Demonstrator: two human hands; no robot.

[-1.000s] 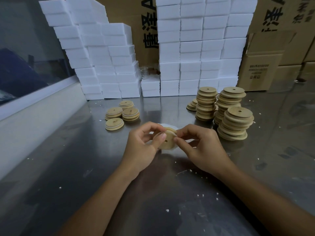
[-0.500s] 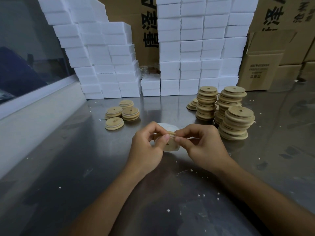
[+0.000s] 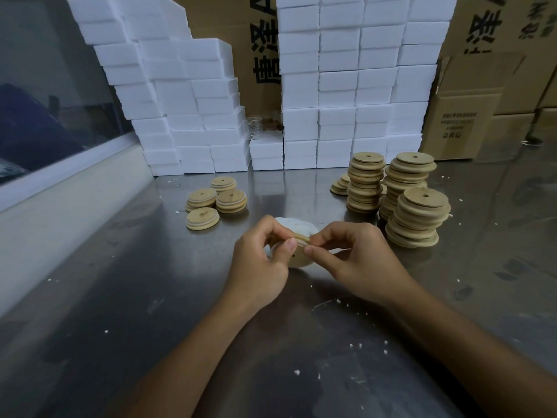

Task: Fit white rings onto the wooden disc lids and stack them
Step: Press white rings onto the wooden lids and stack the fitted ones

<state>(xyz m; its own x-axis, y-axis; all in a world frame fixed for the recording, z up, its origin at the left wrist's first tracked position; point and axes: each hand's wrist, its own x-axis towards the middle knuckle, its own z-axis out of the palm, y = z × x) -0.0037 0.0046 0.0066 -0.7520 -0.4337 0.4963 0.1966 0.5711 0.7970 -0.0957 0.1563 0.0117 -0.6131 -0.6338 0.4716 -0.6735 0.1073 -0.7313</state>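
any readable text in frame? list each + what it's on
"唐泽", large black characters turned sideways, cut off above: brown carton between the white foam block stacks.
Large black characters on the upper right carton: cropped, not readable.
Small black print on the lower right carton: too blurred to read.

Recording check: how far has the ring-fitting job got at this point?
Early, by the look of it. Done: four short piles of ringed lids at left, white bands showing at their edges. In hand: the left hand and right hand both pinch one wooden lid, working a ring at its rim above the white ring heap. Left: the tall stacks of plain lids at right.
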